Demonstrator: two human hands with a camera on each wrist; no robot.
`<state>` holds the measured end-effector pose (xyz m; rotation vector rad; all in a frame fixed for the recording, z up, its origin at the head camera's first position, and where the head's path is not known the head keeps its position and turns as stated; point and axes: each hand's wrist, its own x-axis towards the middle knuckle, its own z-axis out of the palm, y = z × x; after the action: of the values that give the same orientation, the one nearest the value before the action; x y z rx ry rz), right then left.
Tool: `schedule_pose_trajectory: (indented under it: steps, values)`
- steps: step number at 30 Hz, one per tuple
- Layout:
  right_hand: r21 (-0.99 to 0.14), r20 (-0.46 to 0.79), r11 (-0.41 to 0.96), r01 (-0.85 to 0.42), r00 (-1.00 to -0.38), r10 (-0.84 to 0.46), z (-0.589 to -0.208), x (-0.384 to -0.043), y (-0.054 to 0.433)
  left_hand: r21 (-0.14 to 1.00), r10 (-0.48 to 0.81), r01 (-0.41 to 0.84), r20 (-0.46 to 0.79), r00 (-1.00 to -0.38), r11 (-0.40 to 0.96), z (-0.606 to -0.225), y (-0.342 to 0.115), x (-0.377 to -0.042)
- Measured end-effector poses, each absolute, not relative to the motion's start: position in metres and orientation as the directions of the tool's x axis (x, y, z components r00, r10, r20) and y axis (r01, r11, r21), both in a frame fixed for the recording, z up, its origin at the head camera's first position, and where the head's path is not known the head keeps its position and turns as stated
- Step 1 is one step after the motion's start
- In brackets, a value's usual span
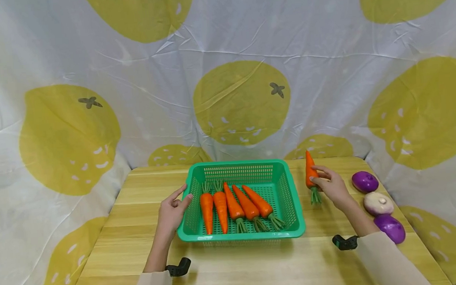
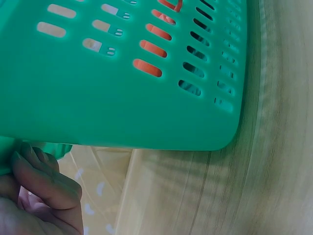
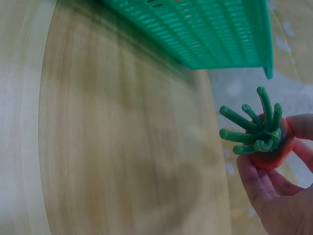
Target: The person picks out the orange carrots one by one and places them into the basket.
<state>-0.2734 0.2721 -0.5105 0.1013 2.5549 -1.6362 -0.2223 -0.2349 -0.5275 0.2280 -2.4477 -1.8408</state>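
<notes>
In the head view a green plastic basket (image 1: 234, 237) sits on the wooden table with several orange carrots (image 1: 207, 212) lying side by side in it. My left hand (image 1: 171, 213) grips the basket's left rim, the thumb over the edge; the left wrist view shows fingers (image 2: 46, 183) curled at that rim. To the right of the basket, my right hand (image 1: 330, 188) holds another carrot (image 1: 310, 174) between thumb and fingers, its tip pointing away and its green stems toward me. Seen stem-end on in the right wrist view, this carrot (image 3: 274, 156) is raised above the table.
At the table's right side lie two round purple vegetables (image 1: 365, 181) with a whitish round one (image 1: 378, 203) between them. A cloth (image 1: 236, 36) with yellow fruit prints hangs behind the wooden table (image 1: 237, 270) and along its sides.
</notes>
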Motion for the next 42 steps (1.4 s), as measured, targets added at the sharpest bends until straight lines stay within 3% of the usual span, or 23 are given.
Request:
schedule_pose_trajectory:
  steps: [20,42]
  values:
    - [-0.943,0.059,0.319,-0.096,-0.99,-0.125,-0.462,-0.253,0.235,0.953,-0.162,-0.081,-0.035,-0.986,0.291,-0.528,-0.237,-0.221]
    - [-0.933,0.058,0.332,-0.138,-0.969,-0.238,-0.464,-0.244,0.181,0.963,-0.162,-0.076,-0.034,-0.986,0.26,-0.526,-0.235,-0.222]
